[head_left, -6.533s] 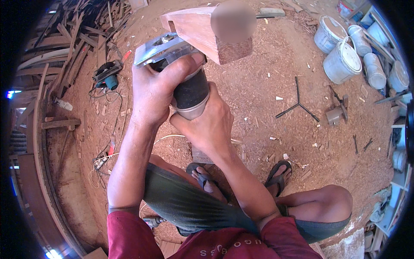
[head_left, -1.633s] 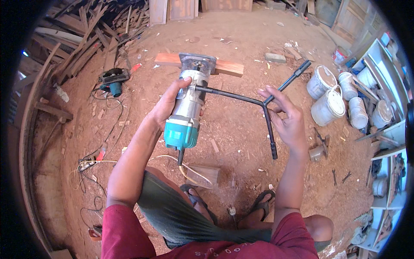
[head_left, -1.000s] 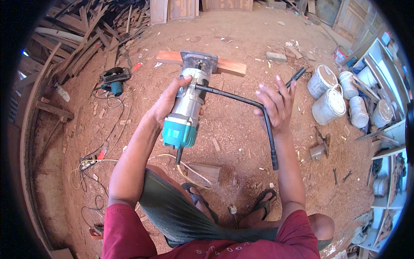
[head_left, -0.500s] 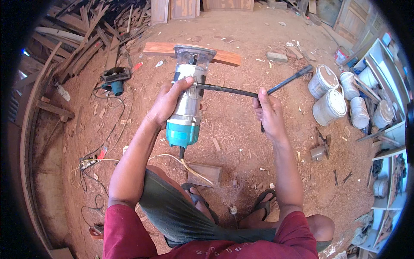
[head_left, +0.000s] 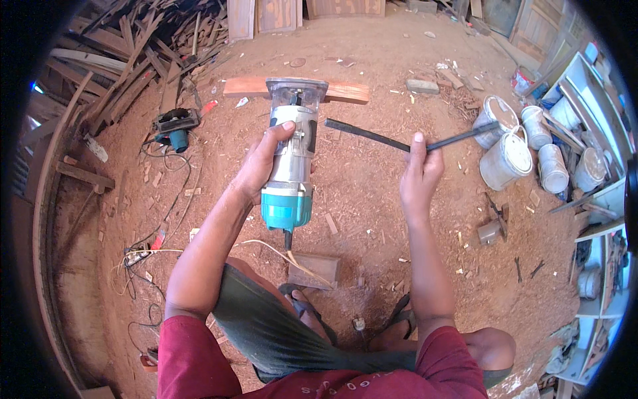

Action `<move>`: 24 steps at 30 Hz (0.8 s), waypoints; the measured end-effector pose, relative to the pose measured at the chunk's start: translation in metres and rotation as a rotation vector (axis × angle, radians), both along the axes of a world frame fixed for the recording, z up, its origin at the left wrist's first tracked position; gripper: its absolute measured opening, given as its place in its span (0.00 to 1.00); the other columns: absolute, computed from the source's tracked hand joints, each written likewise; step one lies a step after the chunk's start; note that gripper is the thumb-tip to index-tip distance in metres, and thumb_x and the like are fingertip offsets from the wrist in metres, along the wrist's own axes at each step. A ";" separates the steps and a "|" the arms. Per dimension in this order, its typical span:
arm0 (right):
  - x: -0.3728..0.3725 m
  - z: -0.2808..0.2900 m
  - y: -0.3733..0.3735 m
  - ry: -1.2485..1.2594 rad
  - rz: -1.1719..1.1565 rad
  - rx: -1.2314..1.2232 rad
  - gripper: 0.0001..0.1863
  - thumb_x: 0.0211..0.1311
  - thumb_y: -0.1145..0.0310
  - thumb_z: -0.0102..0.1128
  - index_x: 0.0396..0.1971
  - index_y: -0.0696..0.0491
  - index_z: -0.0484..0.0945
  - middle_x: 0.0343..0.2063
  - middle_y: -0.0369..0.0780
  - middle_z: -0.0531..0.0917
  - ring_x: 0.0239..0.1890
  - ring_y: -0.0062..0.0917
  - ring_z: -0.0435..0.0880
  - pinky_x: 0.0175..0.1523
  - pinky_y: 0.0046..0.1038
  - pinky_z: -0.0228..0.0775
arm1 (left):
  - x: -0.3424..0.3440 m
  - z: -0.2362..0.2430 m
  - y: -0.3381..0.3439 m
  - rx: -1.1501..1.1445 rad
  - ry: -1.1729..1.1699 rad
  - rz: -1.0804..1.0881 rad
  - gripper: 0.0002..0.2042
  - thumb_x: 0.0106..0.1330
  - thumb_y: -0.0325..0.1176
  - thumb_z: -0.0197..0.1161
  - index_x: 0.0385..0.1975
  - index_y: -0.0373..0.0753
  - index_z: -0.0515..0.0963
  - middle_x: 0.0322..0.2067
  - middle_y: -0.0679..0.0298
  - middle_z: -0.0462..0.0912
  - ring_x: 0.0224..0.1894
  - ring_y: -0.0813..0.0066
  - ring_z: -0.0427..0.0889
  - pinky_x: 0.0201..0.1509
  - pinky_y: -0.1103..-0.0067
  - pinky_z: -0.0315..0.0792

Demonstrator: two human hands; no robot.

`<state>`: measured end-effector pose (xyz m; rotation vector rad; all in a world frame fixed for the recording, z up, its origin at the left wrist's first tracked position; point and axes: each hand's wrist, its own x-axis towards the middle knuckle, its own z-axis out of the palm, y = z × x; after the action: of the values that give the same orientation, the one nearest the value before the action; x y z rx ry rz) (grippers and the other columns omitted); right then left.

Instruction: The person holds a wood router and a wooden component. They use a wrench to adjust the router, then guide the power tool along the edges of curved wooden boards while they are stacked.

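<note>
I log one silver cylindrical trim router (head_left: 290, 163) with a turquoise end cap and a clear-sided square base, suspended in front of the person over the floor, base pointing away, cap toward the knees. I list the left hand (head_left: 263, 159) as wrapped around its barrel, thumb laid across the front. I list the right hand (head_left: 420, 176) as pinching one black metal angled wrench (head_left: 367, 135) near its bend, fingers curled, thumb pointing up; two straight rods show, one reaching toward the router and ending just beside it, apart, the other toward the buckets. Beyond the router base, partly covered by it in my view: one orange-brown wooden board (head_left: 349, 92). Below the cap: one pale yellowish power cord (head_left: 304, 265), crossing one brown rectangular wooden block (head_left: 319, 272) near the sandalled feet. On the reddish-brown earth floor (head_left: 379, 206), strewn with shavings and chips: at left, one teal-and-black circular saw (head_left: 177, 126); at upper left, one heap of dark scrap timber (head_left: 126, 76); at right, several whitish plastic buckets (head_left: 505, 166) and, nearer, two small dark spanners (head_left: 518, 270), lying near each other.
</note>
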<state>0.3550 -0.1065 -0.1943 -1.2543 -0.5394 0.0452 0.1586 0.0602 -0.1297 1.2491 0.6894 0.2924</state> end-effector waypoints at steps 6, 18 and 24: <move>-0.015 0.018 -0.006 -0.400 -0.193 0.006 0.13 0.73 0.64 0.55 0.30 0.55 0.69 0.18 0.35 0.71 0.21 0.16 0.69 0.25 0.23 0.61 | 0.007 0.002 -0.012 -0.191 -0.141 -0.048 0.30 0.67 0.60 0.50 0.51 0.35 0.73 0.38 0.51 0.83 0.30 0.61 0.86 0.32 0.68 0.84; 0.002 -0.001 -0.006 -0.559 -0.212 0.088 0.12 0.72 0.65 0.56 0.31 0.54 0.67 0.20 0.36 0.71 0.21 0.17 0.67 0.26 0.24 0.59 | 0.014 0.003 -0.020 -0.244 -0.173 -0.111 0.29 0.66 0.58 0.53 0.50 0.36 0.73 0.34 0.55 0.83 0.30 0.64 0.87 0.32 0.69 0.83; 0.023 0.001 -0.006 -0.990 -0.232 0.237 0.12 0.72 0.63 0.54 0.39 0.51 0.61 0.23 0.36 0.70 0.26 0.24 0.66 0.38 0.32 0.62 | 0.012 0.000 -0.017 -0.240 -0.114 -0.120 0.32 0.67 0.60 0.49 0.55 0.36 0.71 0.37 0.52 0.83 0.32 0.60 0.86 0.34 0.67 0.84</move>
<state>0.3776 -0.1128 -0.1938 -1.0384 -1.1967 -0.8499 0.1708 0.0427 -0.1292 1.0319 0.5329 0.1746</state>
